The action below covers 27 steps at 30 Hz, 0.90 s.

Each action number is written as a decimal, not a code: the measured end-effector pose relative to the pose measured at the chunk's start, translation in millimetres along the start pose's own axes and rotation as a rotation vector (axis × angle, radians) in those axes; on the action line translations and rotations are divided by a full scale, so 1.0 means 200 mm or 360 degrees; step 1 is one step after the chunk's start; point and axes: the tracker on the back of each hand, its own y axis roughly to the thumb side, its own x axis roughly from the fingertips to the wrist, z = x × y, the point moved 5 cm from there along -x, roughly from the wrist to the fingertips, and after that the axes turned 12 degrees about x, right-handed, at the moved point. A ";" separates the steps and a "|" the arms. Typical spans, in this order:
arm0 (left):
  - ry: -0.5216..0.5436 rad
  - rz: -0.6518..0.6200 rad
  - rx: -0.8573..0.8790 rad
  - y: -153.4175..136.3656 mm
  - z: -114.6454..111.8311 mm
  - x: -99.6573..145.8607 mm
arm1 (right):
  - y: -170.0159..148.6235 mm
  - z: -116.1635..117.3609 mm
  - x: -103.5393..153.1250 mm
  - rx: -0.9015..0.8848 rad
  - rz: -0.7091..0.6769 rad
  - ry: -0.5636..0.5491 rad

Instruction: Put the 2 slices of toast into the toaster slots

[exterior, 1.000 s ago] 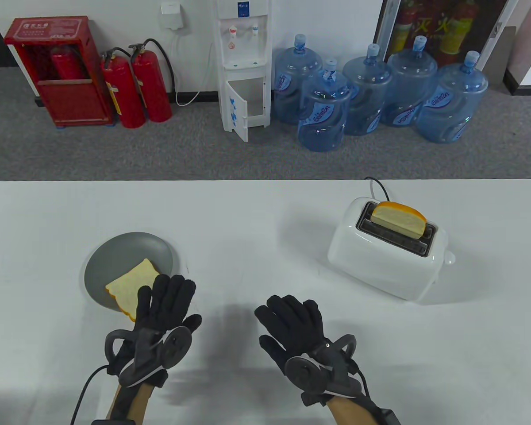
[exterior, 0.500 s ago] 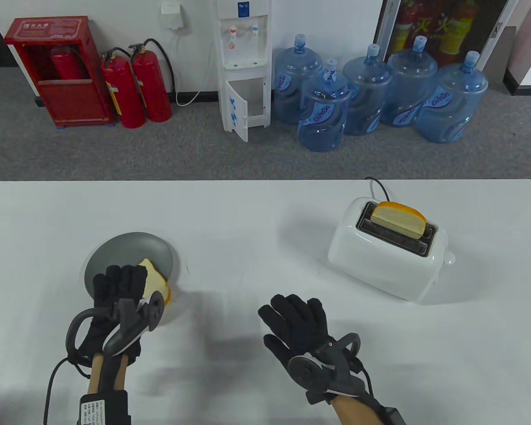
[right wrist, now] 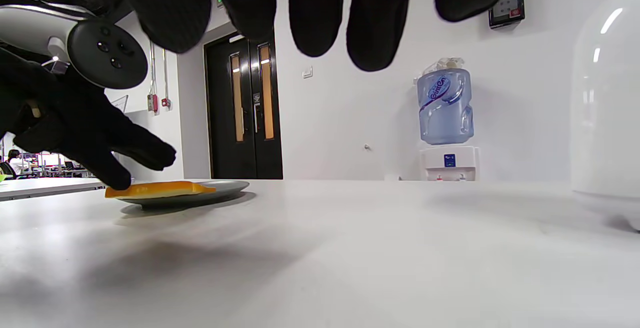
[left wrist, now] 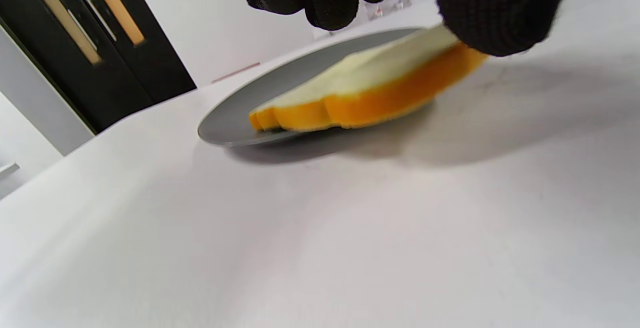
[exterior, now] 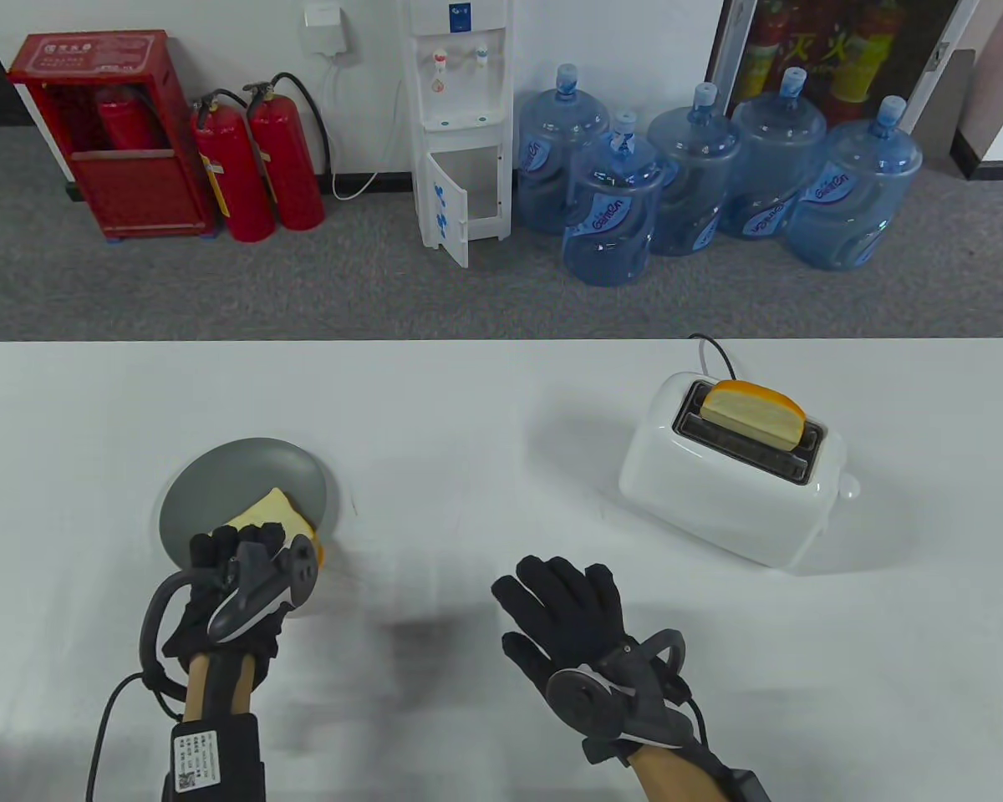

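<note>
A pale toast slice [exterior: 269,511] with an orange crust lies on the grey plate [exterior: 234,468], its near edge sticking out past the rim. My left hand [exterior: 242,545] is curled over that near edge; in the left wrist view the thumb [left wrist: 500,13] pinches the toast slice [left wrist: 370,86], whose held end is raised a little. The white toaster [exterior: 731,489] stands at the right with a second slice [exterior: 752,413] upright in its far slot; the near slot is empty. My right hand [exterior: 564,597] hovers flat and open over the table's middle, holding nothing.
The toaster's cord [exterior: 719,351] runs off the table's far edge. Beyond the table stand water bottles [exterior: 610,213], a dispenser [exterior: 460,125] and fire extinguishers [exterior: 259,159]. In the right wrist view, bare tabletop separates the plate [right wrist: 220,187] from the toaster [right wrist: 607,103].
My left hand turned from flat over the slice to curled on its near edge, and the slice slid toward the plate's right rim. The right hand barely moved.
</note>
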 end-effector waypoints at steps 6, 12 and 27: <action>-0.0004 0.0004 0.0040 0.00 -0.03 -0.01 | -0.02 0.00 0.01 -0.0003 0.0016 -0.0011; 0.0001 -0.0012 0.0075 -0.01 -0.03 0.00 | -0.04 0.00 0.01 -0.0012 0.0016 0.0003; 0.0176 0.0046 0.0210 -0.07 0.05 0.00 | -0.03 0.00 0.01 -0.0012 0.0013 0.0036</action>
